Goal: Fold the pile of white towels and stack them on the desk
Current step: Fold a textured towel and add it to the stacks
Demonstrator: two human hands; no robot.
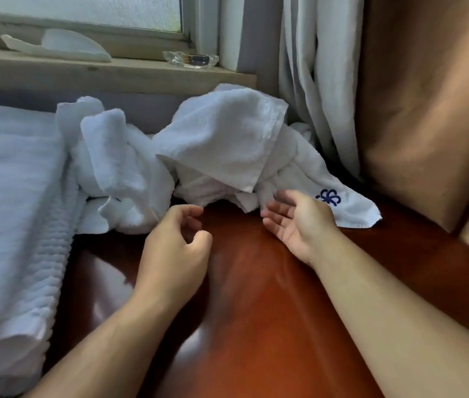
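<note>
Though blur softens both, left hand (174,248) fingers loosely curled, right hand (299,225) fingers spread (empty), stack (12,196) cropped.

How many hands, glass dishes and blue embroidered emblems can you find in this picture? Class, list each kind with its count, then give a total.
Hands: 2, the left hand and the right hand
Glass dish: 1
Blue emblem: 1, on a loose towel
Total: 4
</note>
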